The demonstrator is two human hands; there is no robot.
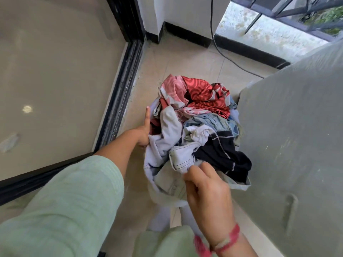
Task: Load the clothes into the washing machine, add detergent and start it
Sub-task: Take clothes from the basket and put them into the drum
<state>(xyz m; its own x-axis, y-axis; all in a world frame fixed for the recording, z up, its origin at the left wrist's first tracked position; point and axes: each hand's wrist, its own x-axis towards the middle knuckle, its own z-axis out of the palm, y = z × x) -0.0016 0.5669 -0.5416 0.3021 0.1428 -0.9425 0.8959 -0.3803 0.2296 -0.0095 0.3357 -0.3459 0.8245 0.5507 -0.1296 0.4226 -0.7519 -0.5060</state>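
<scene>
At the left of the frame, past the dark door track (120, 93), your left hand (143, 134) lies against the side of the clothes (200, 127). One digit points straight up and the rest are hidden under cloth, so you cannot tell its grip. The heap sits mid-frame over the tiled floor (185, 60). At lower centre your right hand (207, 193) pinches a pale fold. A grey cover (297, 127) fills the right.

The red cloth (206, 98) has darker swirls, the pink cloth (171, 89) pale shapes. White stitching runs on the black garment (222, 154); the sleeve (74, 201) is mint green.
</scene>
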